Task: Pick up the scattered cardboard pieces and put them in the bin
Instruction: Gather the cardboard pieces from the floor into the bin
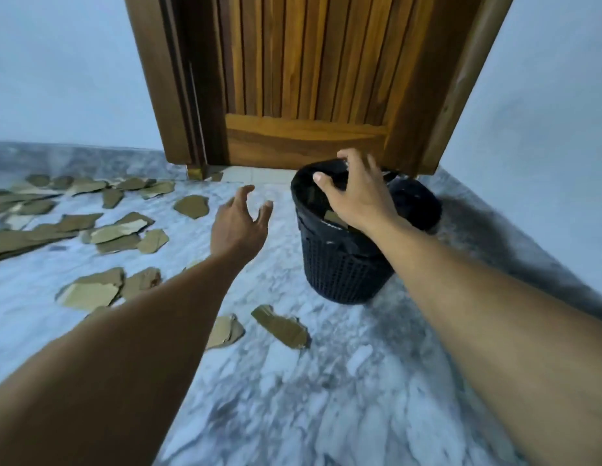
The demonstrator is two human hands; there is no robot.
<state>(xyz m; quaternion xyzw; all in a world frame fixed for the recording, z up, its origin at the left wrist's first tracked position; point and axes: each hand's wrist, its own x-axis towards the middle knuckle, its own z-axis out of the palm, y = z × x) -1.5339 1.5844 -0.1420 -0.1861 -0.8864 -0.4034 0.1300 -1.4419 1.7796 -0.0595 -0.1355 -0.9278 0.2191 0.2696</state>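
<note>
Bin [343,274], right hand [358,193] hovering above (splayed wide)

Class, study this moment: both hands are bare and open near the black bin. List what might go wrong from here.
1. The right hand is at the bin rim; a knock might tip or slide it on the smooth marble floor.
2. The cardboard pieces nearest the person could be stepped on and slip.
3. The small piece at the door threshold is easily overlooked.
</note>
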